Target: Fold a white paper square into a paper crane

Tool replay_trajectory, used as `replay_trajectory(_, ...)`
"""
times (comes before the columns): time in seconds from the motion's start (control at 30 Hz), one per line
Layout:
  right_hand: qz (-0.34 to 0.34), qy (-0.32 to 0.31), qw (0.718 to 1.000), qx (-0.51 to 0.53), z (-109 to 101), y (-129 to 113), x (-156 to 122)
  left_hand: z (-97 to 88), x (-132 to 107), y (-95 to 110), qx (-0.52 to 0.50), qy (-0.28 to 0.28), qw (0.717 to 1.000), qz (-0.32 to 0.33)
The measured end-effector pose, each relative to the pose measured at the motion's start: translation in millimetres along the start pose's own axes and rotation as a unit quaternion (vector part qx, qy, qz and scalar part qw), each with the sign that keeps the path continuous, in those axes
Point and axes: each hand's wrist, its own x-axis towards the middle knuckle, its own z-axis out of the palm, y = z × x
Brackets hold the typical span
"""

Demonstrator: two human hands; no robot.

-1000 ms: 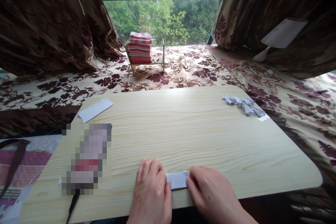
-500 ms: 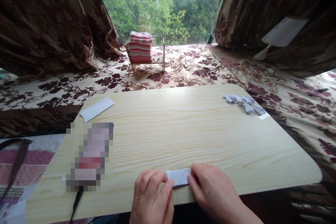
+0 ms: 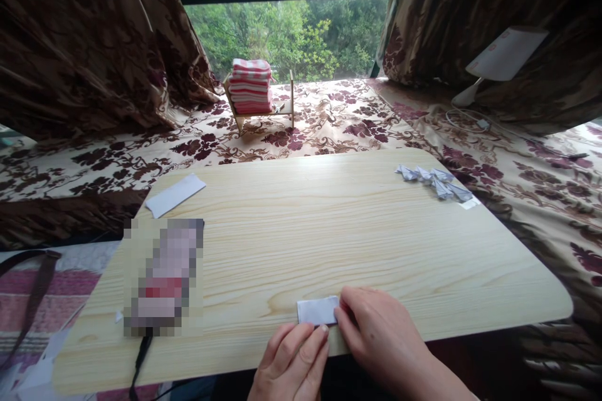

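A small folded white paper strip (image 3: 316, 311) lies near the front edge of the pale wooden table (image 3: 329, 232). My right hand (image 3: 380, 341) presses its fingertips down on the strip's right end, fingers held together. My left hand (image 3: 294, 364) sits just below the strip, its fingers stretched out together, the tips touching the strip's lower edge. Most of the strip's right part is hidden under my right fingers.
A white paper slip (image 3: 175, 195) lies at the table's back left. Several folded paper pieces (image 3: 435, 182) sit at the back right. A blurred-out object with a cable (image 3: 162, 276) lies at the left. A wooden rack with striped cloths (image 3: 254, 91) stands by the window.
My left hand has slid off the strip's left end and drawn back toward me, uncovering it. My right hand stays pressed on the right end.
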Motion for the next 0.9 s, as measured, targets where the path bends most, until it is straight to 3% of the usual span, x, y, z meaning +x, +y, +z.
replay_trajectory(0.17,-0.001,-0.003,1.000,0.006,0.9,0.4,-0.3,5.4,-0.8,2.1,0.003,-0.006,1.000,-0.007)
replay_trajectory(0.33,-0.003,-0.006,1.000,0.008,1.2,1.1,-0.6,10.5,-3.3,8.9,-0.008,0.012,0.998,-0.062)
replay_trajectory(0.5,0.009,-0.016,1.000,0.011,1.3,0.9,-0.3,3.3,-9.8,11.7,-0.003,0.018,0.993,-0.114)
replay_trajectory(0.77,0.020,-0.036,0.999,0.011,1.2,1.6,-0.7,-2.5,-20.5,10.4,-0.025,0.005,0.992,-0.127)
replay_trajectory(0.9,0.026,-0.057,0.998,0.017,-2.5,0.8,0.1,-2.1,-15.0,9.7,-0.059,0.043,0.981,-0.182)
